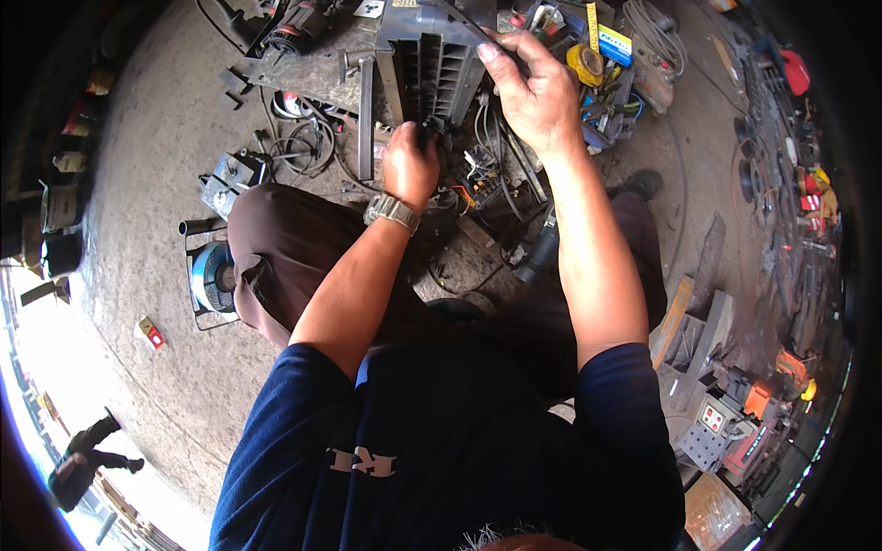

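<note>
In front of me stands a grey-blue housing [390, 39] with a dark, ribbed hollow facing me. My left hand [411, 165], with a watch on its wrist, is at the housing's near lower end. Its fingers are curled around something small and dark, mostly hidden by the hand. My right hand [540, 99] is raised at the housing's right side, closed with thumb and fingers on a thin dark bar [462, 20]. That bar slants up and left across the housing's top right. Just left of the housing, a narrow metal bar [366, 119] stands out from a small bracket.
A power tool [299, 29] lies on a board at the upper left, with coiled cable [308, 147] below. Loose wires and tools lie between my knees. At right are a tool-filled tray [602, 124] and a yellow tape measure [585, 64]. Another person [83, 464] is at lower left.
</note>
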`<state>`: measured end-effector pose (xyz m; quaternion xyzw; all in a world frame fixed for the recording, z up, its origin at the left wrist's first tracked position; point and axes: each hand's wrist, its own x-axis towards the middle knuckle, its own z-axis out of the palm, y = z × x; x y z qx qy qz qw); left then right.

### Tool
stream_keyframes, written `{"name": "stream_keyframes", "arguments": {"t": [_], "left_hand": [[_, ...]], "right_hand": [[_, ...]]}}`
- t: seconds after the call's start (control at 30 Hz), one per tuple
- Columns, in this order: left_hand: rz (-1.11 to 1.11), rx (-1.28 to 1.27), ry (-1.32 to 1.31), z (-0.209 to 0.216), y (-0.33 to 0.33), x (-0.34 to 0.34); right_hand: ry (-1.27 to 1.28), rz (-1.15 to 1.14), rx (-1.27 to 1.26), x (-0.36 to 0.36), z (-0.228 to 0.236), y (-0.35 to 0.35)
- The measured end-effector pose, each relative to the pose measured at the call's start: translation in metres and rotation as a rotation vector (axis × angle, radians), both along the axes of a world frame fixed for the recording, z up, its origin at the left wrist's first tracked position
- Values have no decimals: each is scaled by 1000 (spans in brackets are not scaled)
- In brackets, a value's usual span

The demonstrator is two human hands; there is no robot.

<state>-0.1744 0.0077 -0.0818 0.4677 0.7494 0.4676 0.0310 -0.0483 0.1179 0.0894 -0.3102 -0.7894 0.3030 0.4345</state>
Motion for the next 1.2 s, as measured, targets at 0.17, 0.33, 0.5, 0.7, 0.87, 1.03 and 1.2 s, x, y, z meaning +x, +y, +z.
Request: {"name": "stream_keyframes", "arguments": {"t": [0.17,0.33,0.5,0.7,0.87,1.03,1.2], "left_hand": [[-131,159,-3,45,10,7],[-53,104,-20,10,13,6],[-69,144,-2,24,7,1],[-98,321,19,79,17,4],[-112,182,92,58,16,1],[-59,234,-48,58,4,7],[-122,498,1,123,12,13]], "right_hand": [[-7,-18,-55,-1,5,-3],[37,2,4,-2,4,-3],[26,2,-31,-1,4,-3],[9,-14,-32,-1,10,-8],[6,-33,0,-1,10,-7],[30,-16,-11,-2,8,-5],[45,-4,-2,-1,6,-6]]}}
